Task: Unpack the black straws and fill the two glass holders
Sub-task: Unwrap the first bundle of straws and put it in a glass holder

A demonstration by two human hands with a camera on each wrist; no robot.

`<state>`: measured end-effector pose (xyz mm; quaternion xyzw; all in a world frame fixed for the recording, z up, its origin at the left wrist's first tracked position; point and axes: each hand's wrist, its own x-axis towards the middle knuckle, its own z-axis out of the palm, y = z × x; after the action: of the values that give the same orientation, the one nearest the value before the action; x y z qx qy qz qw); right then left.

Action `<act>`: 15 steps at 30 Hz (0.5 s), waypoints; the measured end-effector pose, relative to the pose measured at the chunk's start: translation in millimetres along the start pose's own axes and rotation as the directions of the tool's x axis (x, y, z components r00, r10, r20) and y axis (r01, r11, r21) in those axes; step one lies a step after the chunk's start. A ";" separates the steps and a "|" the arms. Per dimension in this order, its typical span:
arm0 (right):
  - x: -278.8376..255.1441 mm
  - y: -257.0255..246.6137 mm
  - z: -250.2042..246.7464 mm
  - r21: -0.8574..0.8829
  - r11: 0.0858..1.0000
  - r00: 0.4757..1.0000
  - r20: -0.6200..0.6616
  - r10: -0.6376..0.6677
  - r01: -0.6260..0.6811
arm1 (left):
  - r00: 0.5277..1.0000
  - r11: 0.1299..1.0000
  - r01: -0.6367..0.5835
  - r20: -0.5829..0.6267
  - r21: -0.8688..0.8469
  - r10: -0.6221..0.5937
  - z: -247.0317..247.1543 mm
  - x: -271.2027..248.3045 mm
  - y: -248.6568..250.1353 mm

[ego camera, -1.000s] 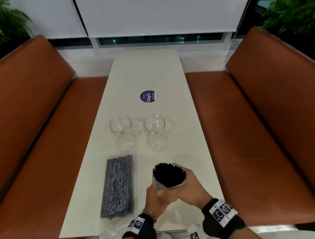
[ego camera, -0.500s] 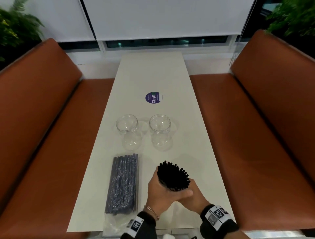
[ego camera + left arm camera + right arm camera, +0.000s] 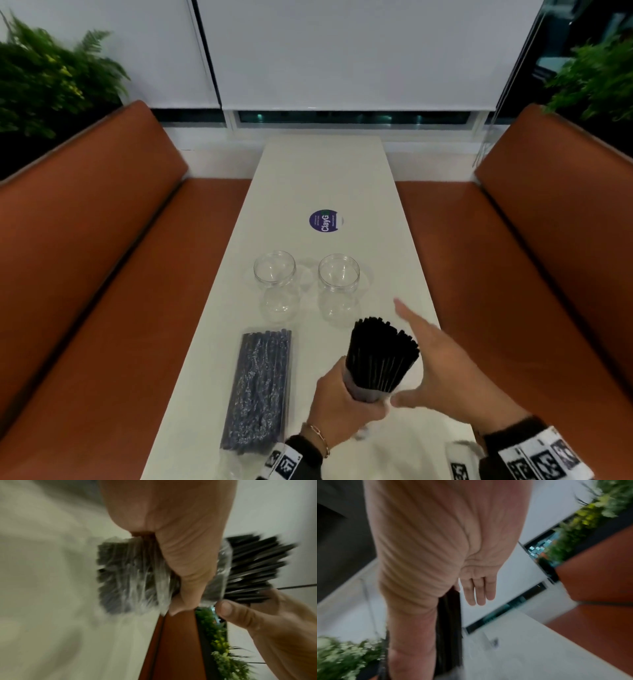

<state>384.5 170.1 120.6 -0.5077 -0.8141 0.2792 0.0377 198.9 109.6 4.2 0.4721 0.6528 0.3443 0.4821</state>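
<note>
Head view: empty glass holders [image 3: 306,274]

On the long white table [image 3: 322,178], two clear glass jar holders stand side by side, the left holder [image 3: 274,274] at nine o'clock of the right holder [image 3: 339,275]. A round purple sticker [image 3: 325,221] lies beyond them at twelve o'clock. The sealed flat pack of black straws [image 3: 257,390] lies at six o'clock of the left holder; the opened bundle of black straws [image 3: 380,356] is raised, apparently off the table, at three o'clock of that pack.
</note>
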 end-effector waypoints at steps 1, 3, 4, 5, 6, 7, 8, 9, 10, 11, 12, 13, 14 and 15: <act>1.1 -13.8 -11.9 -0.117 0.991 0.995 -0.057 -0.078 0.071 | 0.999 0.999 -0.015 0.050 0.047 0.012 -13.9 -0.6 10.4; 5.4 -41.3 -24.9 -0.395 0.888 0.946 -0.116 -0.302 0.234 | 0.986 0.981 -0.056 0.164 0.186 0.025 -46.2 -4.8 31.4; 9.3 -54.2 -25.6 -0.505 0.805 0.908 -0.090 -0.409 0.312 | 0.977 0.964 -0.078 0.211 0.253 0.024 -63.3 -8.1 41.7; 14.7 -66.9 -23.3 -0.580 0.719 0.874 -0.024 -0.484 0.383 | 0.970 0.949 -0.089 0.244 0.302 0.013 -81.0 -11.5 50.1; 21.6 -78.8 -18.0 -0.631 0.637 0.850 0.069 -0.522 0.443 | 0.962 0.939 -0.100 0.271 0.328 0.008 -98.6 -15.9 59.1; 29.1 -88.6 -11.0 -0.664 0.563 0.830 0.162 -0.534 0.492 | 0.953 0.936 -0.111 0.302 0.333 0.005 -115.3 -19.8 66.5; 37.9 -96.0 -3.6 -0.684 0.503 0.810 0.227 -0.541 0.528 | 0.941 0.942 -0.124 0.338 0.311 0.012 -130.9 -22.8 69.9; 47.4 -101.5 2.5 -0.694 0.461 0.787 0.254 -0.562 0.554 | 0.930 0.948 -0.134 0.368 0.289 0.019 -145.9 -25.7 72.5; 57.1 -105.8 7.2 -0.692 0.436 0.759 0.253 -0.600 0.575 | 0.925 0.953 -0.136 0.380 0.270 0.024 -159.9 -27.4 72.7; 66.6 -110.3 10.6 -0.682 0.423 0.726 0.236 -0.646 0.597 | 0.931 0.957 -0.124 0.366 0.264 0.019 -173.5 -28.9 72.1; 77.4 -115.2 13.6 -0.667 0.412 0.692 0.219 -0.688 0.621 | 0.940 0.961 -0.100 0.342 0.258 0.006 -186.5 -29.2 69.7; 88.3 -122.0 15.7 -0.648 0.409 0.664 0.204 -0.719 0.642 | 0.945 0.967 -0.070 0.326 0.244 -0.014 -200.2 -29.9 67.3; 99.9 -128.4 18.1 -0.624 0.420 0.650 0.190 -0.736 0.659 | 0.945 0.978 -0.039 0.325 0.203 -0.030 -214.7 -29.5 62.7; 112.1 -135.2 20.1 -0.590 0.448 0.647 0.173 -0.743 0.672 | 0.940 0.991 -0.008 0.340 0.137 -0.039 -229.7 -29.8 59.0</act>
<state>214.7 212.4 145.4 -0.1195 -0.9900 -0.0678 0.0308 -0.9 101.3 135.1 0.5514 0.5849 0.2078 0.5574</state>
